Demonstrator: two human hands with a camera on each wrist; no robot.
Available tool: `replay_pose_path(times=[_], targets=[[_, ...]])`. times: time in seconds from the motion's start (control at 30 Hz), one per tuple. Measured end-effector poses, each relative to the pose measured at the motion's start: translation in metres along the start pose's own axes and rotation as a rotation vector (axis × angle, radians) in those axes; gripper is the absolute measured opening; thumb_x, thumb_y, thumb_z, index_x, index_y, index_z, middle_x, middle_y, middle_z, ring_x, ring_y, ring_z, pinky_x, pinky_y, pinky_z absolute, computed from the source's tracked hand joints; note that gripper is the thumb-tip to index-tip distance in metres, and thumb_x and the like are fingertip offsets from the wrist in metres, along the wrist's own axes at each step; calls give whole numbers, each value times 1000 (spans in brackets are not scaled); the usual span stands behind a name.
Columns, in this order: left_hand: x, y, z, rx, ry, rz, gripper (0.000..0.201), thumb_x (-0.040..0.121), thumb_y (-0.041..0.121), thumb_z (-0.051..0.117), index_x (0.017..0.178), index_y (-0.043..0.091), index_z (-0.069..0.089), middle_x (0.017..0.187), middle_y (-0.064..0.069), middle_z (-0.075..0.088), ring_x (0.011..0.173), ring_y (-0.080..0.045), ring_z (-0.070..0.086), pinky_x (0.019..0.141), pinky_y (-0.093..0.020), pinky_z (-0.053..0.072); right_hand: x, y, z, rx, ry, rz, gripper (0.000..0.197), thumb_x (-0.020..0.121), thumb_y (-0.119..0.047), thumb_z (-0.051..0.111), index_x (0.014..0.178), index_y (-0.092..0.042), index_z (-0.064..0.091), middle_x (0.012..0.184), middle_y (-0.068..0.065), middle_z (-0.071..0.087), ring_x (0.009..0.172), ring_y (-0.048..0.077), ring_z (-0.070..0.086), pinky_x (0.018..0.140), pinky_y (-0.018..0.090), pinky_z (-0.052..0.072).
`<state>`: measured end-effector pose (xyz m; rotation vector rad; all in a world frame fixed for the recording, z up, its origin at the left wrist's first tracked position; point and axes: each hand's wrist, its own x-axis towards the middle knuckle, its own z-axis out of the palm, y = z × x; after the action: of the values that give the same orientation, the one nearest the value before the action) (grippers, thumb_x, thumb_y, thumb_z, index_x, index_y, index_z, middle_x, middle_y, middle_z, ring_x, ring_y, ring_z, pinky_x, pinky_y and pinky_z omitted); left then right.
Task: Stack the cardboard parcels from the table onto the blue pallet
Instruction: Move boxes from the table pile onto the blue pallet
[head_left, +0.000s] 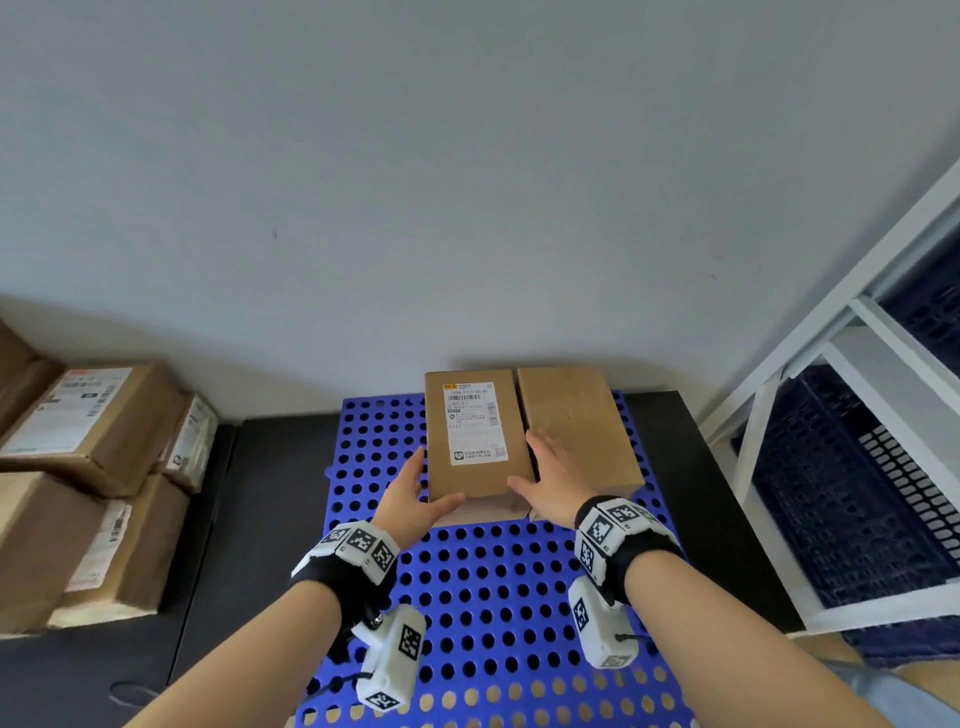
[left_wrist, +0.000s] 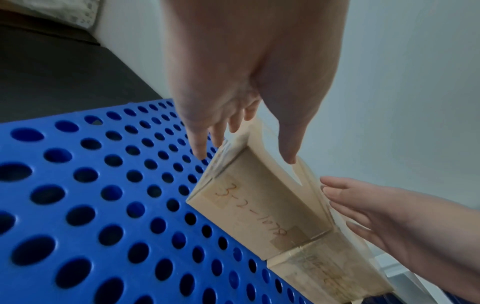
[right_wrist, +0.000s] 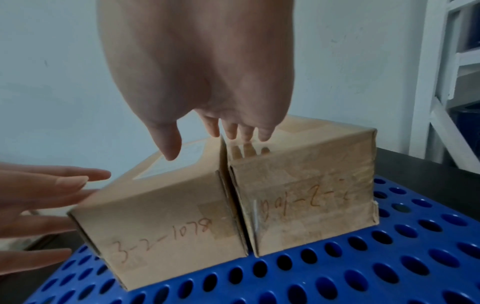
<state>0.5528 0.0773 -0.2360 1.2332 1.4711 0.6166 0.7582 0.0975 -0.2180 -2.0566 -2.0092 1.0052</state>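
Blue pallet (head_left: 467, 582), far edge: 2 parcels (head_left: 475, 436) (head_left: 576, 426) touching. Left hand (head_left: 410, 499), right hand (head_left: 550, 480): fingers spread, flanking labelled parcel.

Two parcels (right_wrist: 233, 205) side by side on blue pallet (right_wrist: 363, 267), right hand (right_wrist: 197, 72) above, fingers straight

Shipping label (head_left: 474, 420) print too small to read

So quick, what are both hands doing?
Left hand: open, fingers straight beside the labelled parcel.
Right hand: open, over both parcels.
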Motion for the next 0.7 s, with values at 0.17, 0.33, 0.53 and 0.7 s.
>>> replay_pose_path(times=[0.17, 0.33, 0.53, 0.7], targets=[[-27, 20, -33, 45, 140, -16, 69, 92, 28, 56, 150, 16, 18, 155, -4, 23, 140, -24, 29, 102, -32, 38, -12, -31, -9, 219, -37, -109, 61, 95, -27, 52, 149, -21, 23, 151, -4, 31, 134, 25, 41, 106, 36, 37], [-72, 31, -80, 5, 311, -40, 58, 96, 25, 51, 147, 13, 27, 152, -7, 31, 138, -22, 33, 110, -33, 31, -10, -79, -9, 199, -104, -219, 61, 98, -34, 46, 150, -16, 21, 157, 2, 21, 143, 21, 23, 114, 34, 22], [-142, 24, -146, -17, 526, -86, 49, 95, 20, 52, 141, 10, 39, 145, -10, 43, 133, -20, 42, 108, -27, 32, -27, -157, 13, 209, -172, -355, 59, 97, -35, 48, 147, -13, 28, 153, 7, 31, 136, 23, 36, 110, 34, 30], [-191, 14, -201, -39, 685, -99, 42, 96, 18, 49, 137, 9, 44, 135, -9, 51, 109, -18, 54, 81, -15, 43, -50, -220, 34, 225, -176, -440, 55, 97, -31, 50, 144, -6, 34, 148, 10, 38, 135, 23, 38, 109, 33, 30]])
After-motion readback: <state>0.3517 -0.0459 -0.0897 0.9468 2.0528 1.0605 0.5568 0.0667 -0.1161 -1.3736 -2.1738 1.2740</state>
